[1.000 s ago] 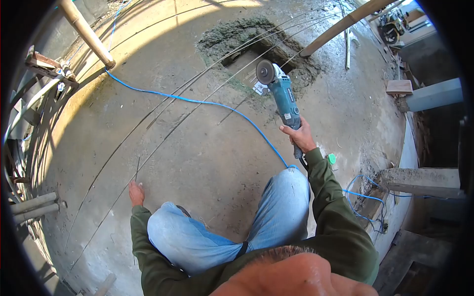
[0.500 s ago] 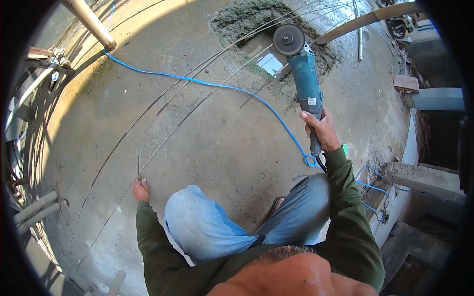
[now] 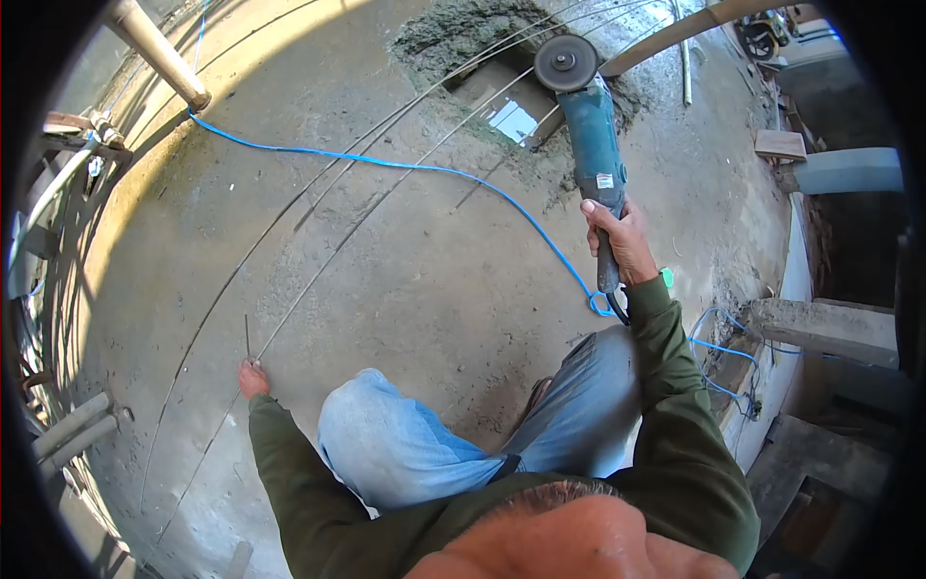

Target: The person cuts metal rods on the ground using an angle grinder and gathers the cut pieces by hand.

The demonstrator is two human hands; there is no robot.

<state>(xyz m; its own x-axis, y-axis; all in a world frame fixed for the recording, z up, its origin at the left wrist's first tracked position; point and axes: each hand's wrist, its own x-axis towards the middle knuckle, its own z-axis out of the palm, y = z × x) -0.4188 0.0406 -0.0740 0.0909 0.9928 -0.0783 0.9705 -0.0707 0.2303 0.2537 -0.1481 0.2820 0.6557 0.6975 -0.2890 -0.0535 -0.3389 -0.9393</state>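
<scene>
My right hand is wrapped round the rear handle of a teal angle grinder, which points up and away from me. Its round cutting disc appears over the edge of the pit. At the lower left, my left hand is closed at a thin steel rod lying across the floor. A short rod sticks out above its fingers. Another long rod curves beside them. The fingertips are small in view.
A rough pit with water in it lies ahead. A blue cable crosses the concrete floor. Bamboo posts stand at the upper left and upper right. Concrete beams and a wooden block are at the right.
The grinder has swung up and to the right, its disc now facing the camera more. My left hand first moved up to the thin rods, then shifted slightly left and down. The view has shifted.
</scene>
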